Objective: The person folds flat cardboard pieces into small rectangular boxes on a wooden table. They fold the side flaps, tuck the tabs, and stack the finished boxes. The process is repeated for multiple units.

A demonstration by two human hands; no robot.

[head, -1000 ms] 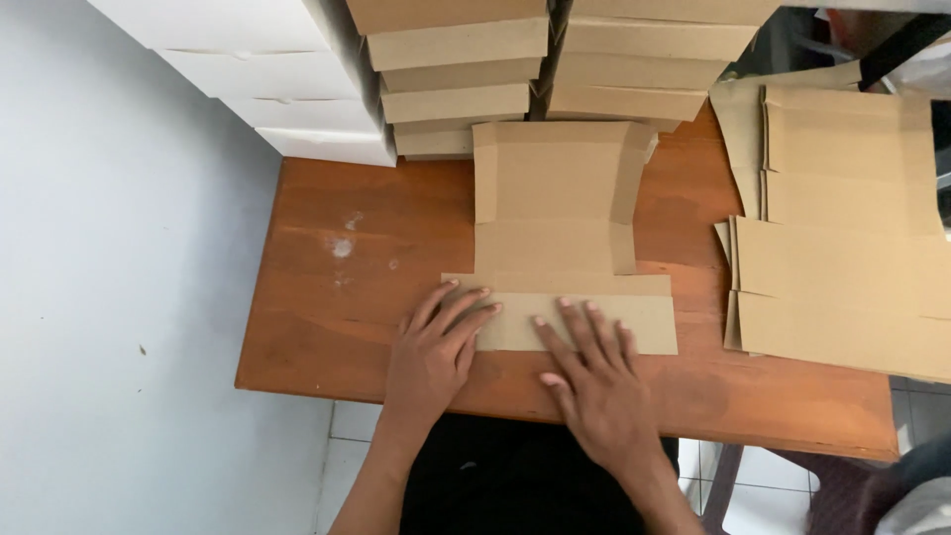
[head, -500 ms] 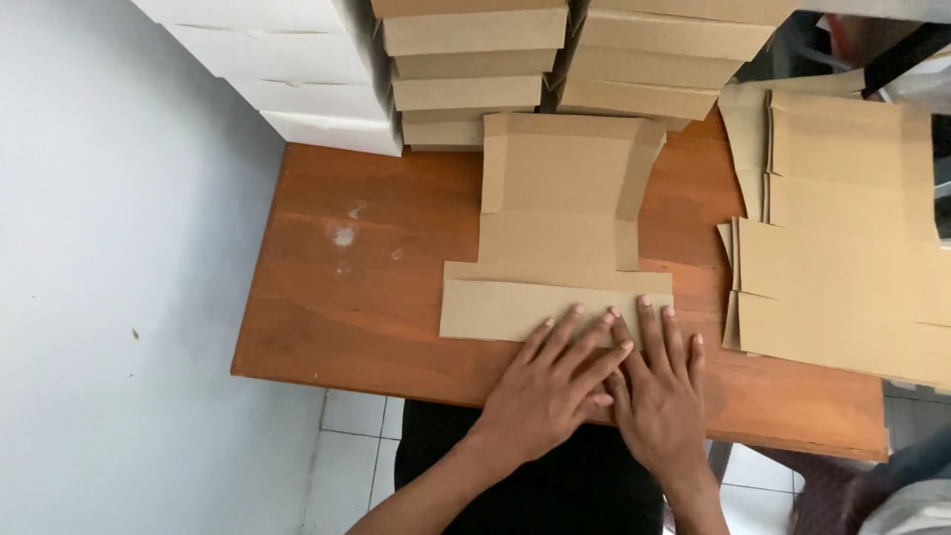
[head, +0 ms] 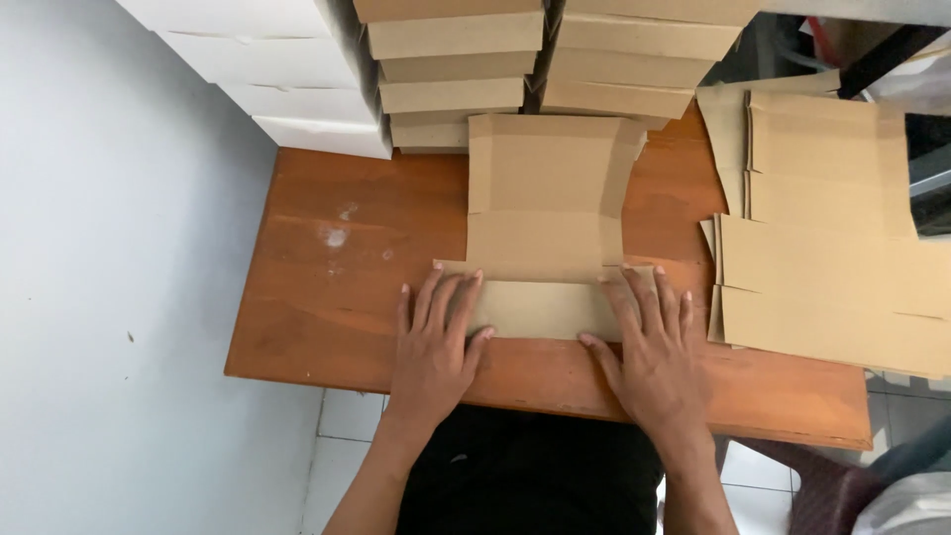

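A flat, unfolded cardboard box blank (head: 545,233) lies in the middle of the brown wooden surface (head: 317,297), its long axis running away from the person, with the far panel reaching up to the stacks at the back and the near flap lying close to the front edge. Both hands rest palm down on that near flap. The left hand (head: 436,342) covers the flap's left end, its fingers (head: 451,292) spread fairly wide and flat, tips reaching the crease where the flap meets the next panel; the thumb points inward along the flap's near edge. The right hand (head: 649,347) mirrors it on the flap's right end, fingers likewise splayed and pressed flat, thumb angled toward the middle. Neither hand grips anything; both simply press down on the cardboard, with a bare strip of flap showing between them. To the right, just beside the right hand, a pile of more flat cardboard blanks (head: 832,248) overlaps the surface's right edge. At the back stand two stacks of folded brown cardboard boxes (head: 456,69), side by side, touching the far end of the blank. Left of those sits a stack of white boxes (head: 267,69) against the pale grey wall (head: 109,297). Below the front edge, pale floor tiles (head: 347,416) show beside the person's dark clothing.
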